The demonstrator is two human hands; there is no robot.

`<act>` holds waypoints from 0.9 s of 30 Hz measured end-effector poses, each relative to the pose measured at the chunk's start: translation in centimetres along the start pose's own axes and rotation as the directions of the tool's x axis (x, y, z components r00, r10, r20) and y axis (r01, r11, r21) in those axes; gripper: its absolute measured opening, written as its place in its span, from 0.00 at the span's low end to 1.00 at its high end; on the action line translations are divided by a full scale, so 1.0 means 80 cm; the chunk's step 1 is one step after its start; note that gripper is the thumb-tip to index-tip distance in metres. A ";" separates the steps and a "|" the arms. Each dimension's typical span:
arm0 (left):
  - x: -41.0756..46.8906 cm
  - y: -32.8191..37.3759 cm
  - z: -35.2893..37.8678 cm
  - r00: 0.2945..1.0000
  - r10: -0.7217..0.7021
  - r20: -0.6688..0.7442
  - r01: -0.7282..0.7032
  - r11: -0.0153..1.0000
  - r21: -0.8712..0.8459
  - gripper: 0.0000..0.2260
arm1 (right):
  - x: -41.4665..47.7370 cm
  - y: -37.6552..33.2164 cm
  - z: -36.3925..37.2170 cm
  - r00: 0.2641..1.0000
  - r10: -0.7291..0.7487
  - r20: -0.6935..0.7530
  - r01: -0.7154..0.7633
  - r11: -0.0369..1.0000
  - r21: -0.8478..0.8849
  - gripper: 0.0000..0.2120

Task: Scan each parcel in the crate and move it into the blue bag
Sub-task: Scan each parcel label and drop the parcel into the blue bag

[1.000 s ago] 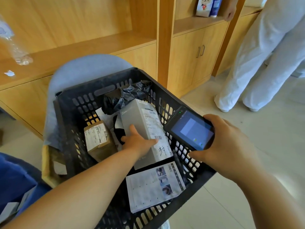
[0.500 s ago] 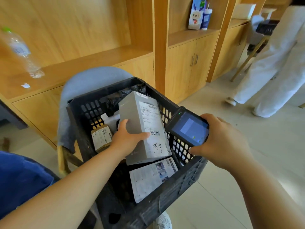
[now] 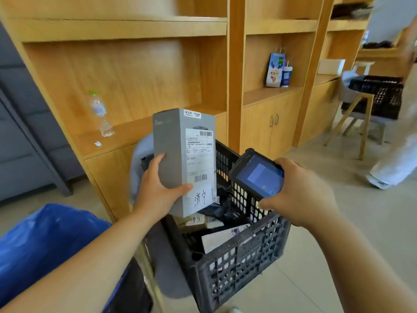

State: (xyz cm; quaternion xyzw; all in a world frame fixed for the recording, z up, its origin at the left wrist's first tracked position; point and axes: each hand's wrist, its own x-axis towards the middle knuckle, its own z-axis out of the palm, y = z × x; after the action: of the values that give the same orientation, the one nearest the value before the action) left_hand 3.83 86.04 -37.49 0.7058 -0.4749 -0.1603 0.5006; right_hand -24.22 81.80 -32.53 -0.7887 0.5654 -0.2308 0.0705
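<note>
1. While it stands upright over the near-left corner of the crate [image 3: 237,269], the grey box [image 3: 178,154] is clamped at its lower half by the left hand [image 3: 155,190]. The thumb lies across the labelled front just under the lower barcode and the fingers curl round the left side face. The upper half rises free toward 12 o'clock.
2. This hand's forearm comes in from 7 o'clock, palm turned against the box.
3. At 3 o'clock of the box and just apart from it, the right hand [image 3: 297,195] is wrapped round the scanner [image 3: 257,172]. The lit screen faces up and the top end points toward 10 o'clock, at the label.
4. Its forearm enters from 5 o'clock.
5. Inside the crate, at 6 o'clock of the box, lie a flat white parcel [image 3: 223,238], a black plastic-wrapped parcel [image 3: 221,208] and a small cardboard parcel [image 3: 194,222].
6. At 8 o'clock of the crate, the blue bag [image 3: 45,240] sits under the left forearm.
7. A water bottle [image 3: 99,114] stands on the wooden shelf [image 3: 126,136] at 10 o'clock.
</note>
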 end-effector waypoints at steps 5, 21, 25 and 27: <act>-0.024 0.005 -0.026 0.999 0.026 -0.022 -0.026 1.000 0.005 0.43 | -0.018 -0.017 -0.019 1.000 -0.028 -0.014 0.028 1.000 -0.005 0.38; -0.090 -0.015 -0.104 0.983 -0.051 -0.179 0.027 0.991 -0.134 0.38 | -0.051 -0.082 -0.009 0.986 -0.165 0.017 0.165 0.986 0.028 0.42; -0.129 -0.044 -0.146 0.956 -0.140 -0.256 0.088 0.975 -0.205 0.34 | -0.060 -0.125 0.018 0.957 -0.285 0.051 0.281 0.957 0.075 0.43; -0.149 -0.069 -0.170 0.928 -0.211 -0.306 0.145 0.964 -0.225 0.34 | -0.064 -0.148 0.034 0.936 -0.341 0.089 0.331 0.937 0.112 0.42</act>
State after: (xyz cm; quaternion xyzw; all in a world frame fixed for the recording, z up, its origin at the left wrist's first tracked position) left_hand 10.25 103.76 -39.09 0.7096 -0.3005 -0.1324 0.6234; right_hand -14.15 90.28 -31.99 -0.8808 0.4059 -0.2233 0.0976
